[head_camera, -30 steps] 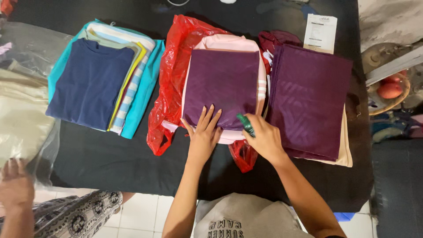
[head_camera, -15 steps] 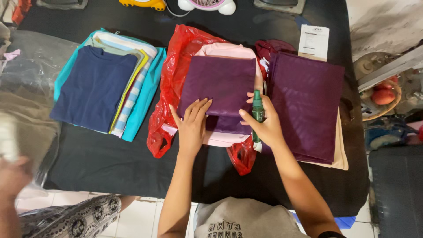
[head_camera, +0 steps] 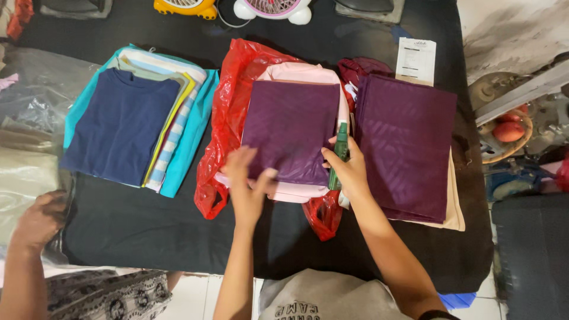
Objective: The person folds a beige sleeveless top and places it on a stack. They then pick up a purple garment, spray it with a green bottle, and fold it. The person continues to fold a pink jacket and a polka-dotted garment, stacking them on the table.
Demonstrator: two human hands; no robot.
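A folded purple cloth [head_camera: 290, 130] lies on a pink folded garment [head_camera: 299, 74], both resting on a red plastic bag [head_camera: 228, 118] on the black table [head_camera: 148, 231]. My left hand [head_camera: 249, 186] is blurred, fingers spread, at the near left edge of the purple cloth. My right hand [head_camera: 349, 172] holds a small green spray bottle [head_camera: 339, 155] at the cloth's right edge.
A second purple cloth stack [head_camera: 406, 142] lies to the right over a cream piece. A pile of folded shirts, navy blue on top [head_camera: 121, 127], lies left. Another person's hand [head_camera: 38, 219] rests on clear bags at far left. Two small fans and a paper slip [head_camera: 416, 60] sit at the back.
My left hand slid back off the purple cloth toward me. My right hand moved from the cloth's near edge to its right side, turning the green bottle upright. The other person's hand shifted.
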